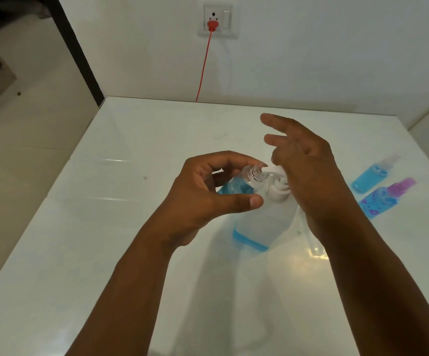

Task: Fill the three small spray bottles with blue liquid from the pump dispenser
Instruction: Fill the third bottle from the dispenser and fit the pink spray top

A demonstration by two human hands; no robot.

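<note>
My left hand (203,194) grips a small clear spray bottle (241,183), tilted, uncapped, with blue liquid in its lower part. Its threaded mouth sits against the white nozzle of the pump dispenser (264,222). That dispenser stands at the middle of the white table (105,227) and shows only a thin blue layer at its base. My right hand (308,173) rests its palm on the pump head, fingers straight and spread. Two more small bottles lie at the right: one with a clear cap (372,176) and one with a purple cap (385,199), both holding blue liquid.
A red plug (212,24) sits in a wall socket behind the table, and its red cable runs down to the table's back edge. Pale floor lies beyond the table's left edge. A small clear piece (316,250) lies just right of the dispenser.
</note>
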